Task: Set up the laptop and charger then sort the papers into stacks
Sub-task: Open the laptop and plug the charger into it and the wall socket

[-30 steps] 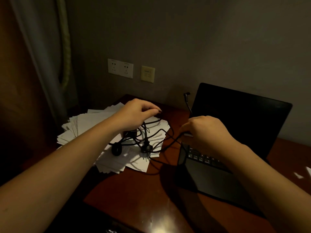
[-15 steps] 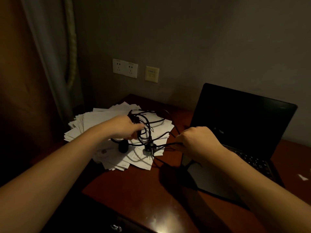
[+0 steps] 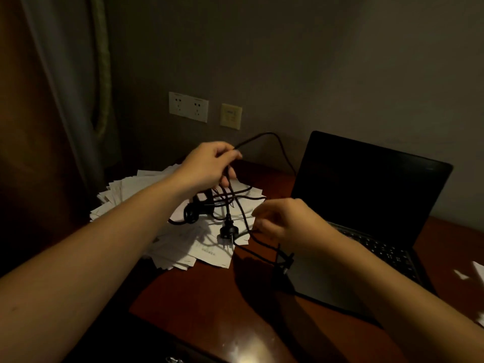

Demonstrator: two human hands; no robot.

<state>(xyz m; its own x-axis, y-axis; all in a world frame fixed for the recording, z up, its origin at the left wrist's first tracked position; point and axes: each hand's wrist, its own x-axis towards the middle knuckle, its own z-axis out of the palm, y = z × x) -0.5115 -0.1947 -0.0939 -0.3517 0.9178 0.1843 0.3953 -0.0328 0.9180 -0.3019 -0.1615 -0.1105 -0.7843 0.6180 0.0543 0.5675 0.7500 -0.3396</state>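
1. While my left hand (image 3: 209,163) is raised above the papers (image 3: 183,247), its fingers are curled tight round the cable (image 3: 277,138), which is thin, round and matte black.
2. From my fist one length of the cable rises in a smooth arch toward the left edge of the laptop (image 3: 366,189); other lengths hang down in loose, crossing loops onto the papers.
3. My right hand (image 3: 285,221) is lower, in front of the laptop's left side, and its curled fingers pinch another strand of the same cable.
4. The plug (image 3: 227,233) is a small round black piece with metal pins. It hangs at the end of a straight strand, just above the papers or touching them; I cannot tell which.
5. A thicker dark lump of coiled cable lies on the papers below my left wrist.
6. The papers are white, thin sheets with faint print, spread in an untidy fanned pile on the left part of the desk (image 3: 199,297).
7. The desk is reddish-brown wood, polished, with a glossy reflection near its front edge.
8. The laptop is black and open, its screen dark and flat and its keys dimly visible.
9. On the grey wall are white double sockets (image 3: 188,106) and, beside them, a yellowish square plate (image 3: 230,116); a pale curtain (image 3: 65,74) hangs at the left.
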